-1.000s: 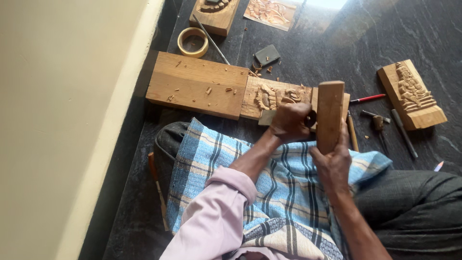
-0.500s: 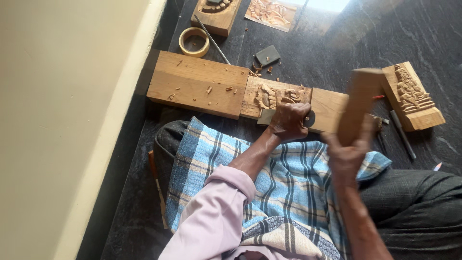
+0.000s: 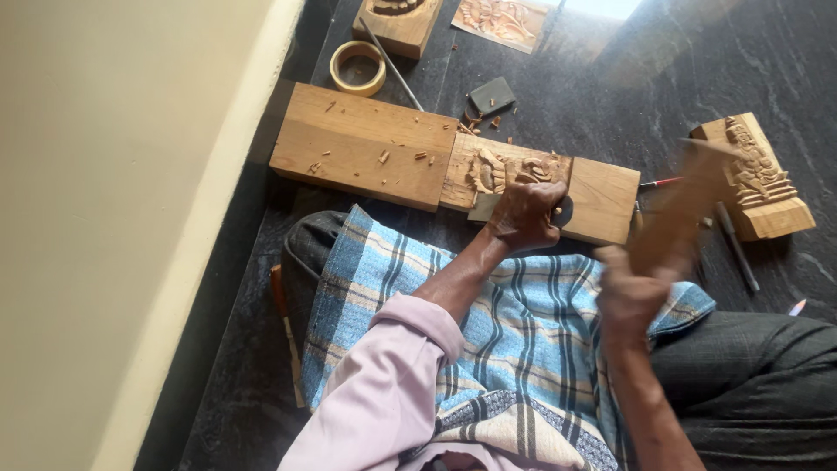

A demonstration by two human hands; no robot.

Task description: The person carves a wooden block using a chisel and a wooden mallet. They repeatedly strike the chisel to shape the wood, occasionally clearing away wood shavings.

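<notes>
My left arm wears a pale pink long sleeve (image 3: 384, 384), its cuff pushed back above the forearm. My right forearm is bare, with no sleeve showing on it. Across my lap lies a blue, white and dark plaid cloth (image 3: 488, 349) with a patterned woven border at its lower edge. Dark grey trousers (image 3: 750, 384) cover my right leg.

Mallet (image 3: 676, 218): wooden block, light brown, blurred, raised and tilted above the floor, right of the plank.
Carved plank (image 3: 540, 179): long pale wood, flat on the dark floor, relief carving at its left end.
Chisel: hidden in the fist.
</notes>
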